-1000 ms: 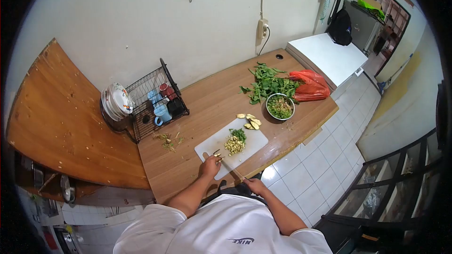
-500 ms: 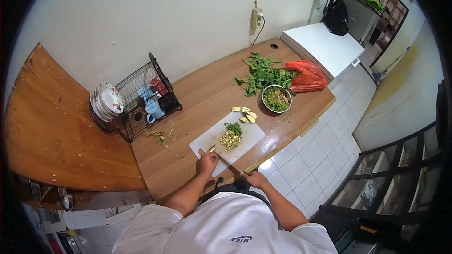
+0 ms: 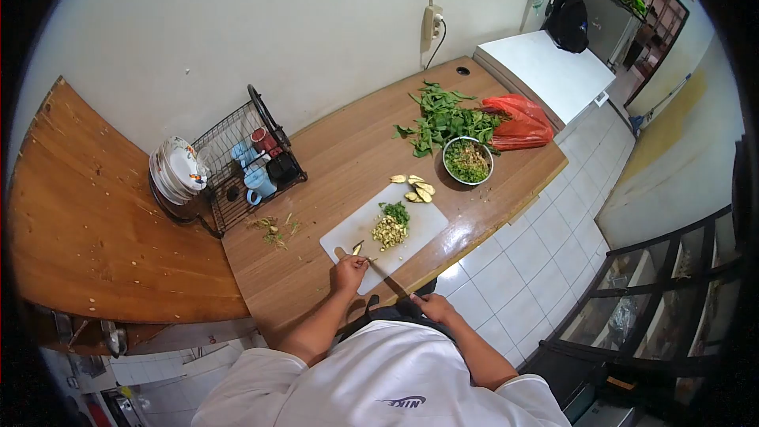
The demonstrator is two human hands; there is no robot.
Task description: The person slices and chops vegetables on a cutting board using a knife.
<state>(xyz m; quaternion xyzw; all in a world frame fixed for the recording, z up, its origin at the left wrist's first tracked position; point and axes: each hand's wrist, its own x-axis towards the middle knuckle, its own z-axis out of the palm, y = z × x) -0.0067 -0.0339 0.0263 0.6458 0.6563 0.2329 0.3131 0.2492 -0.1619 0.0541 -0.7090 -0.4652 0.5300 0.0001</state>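
Note:
A knife [image 3: 390,277] is gripped by its handle in my right hand [image 3: 432,306], its blade reaching over the near edge of the white cutting board [image 3: 427,231]. My left hand [image 3: 350,272] pinches a small piece of the pale, dark-skinned vegetable [image 3: 357,247] at the board's near left, close to the blade tip. Diced pale pieces [image 3: 389,232] and chopped greens [image 3: 394,210] lie in the middle of the board. Several cut pale slices [image 3: 420,190] rest at its far corner. Beyond stands a metal bowl [image 3: 468,161] of chopped greens.
Leafy greens [image 3: 443,119] and a red plastic bag [image 3: 520,122] lie at the back right of the wooden table [image 3: 332,142]. A black rack [image 3: 251,160] with cups and plates [image 3: 179,170] stands at left. Vegetable scraps [image 3: 274,231] lie near it.
The camera view has shifted slightly. My left hand stays by the board's near left and my right hand keeps the knife, with only small movements.

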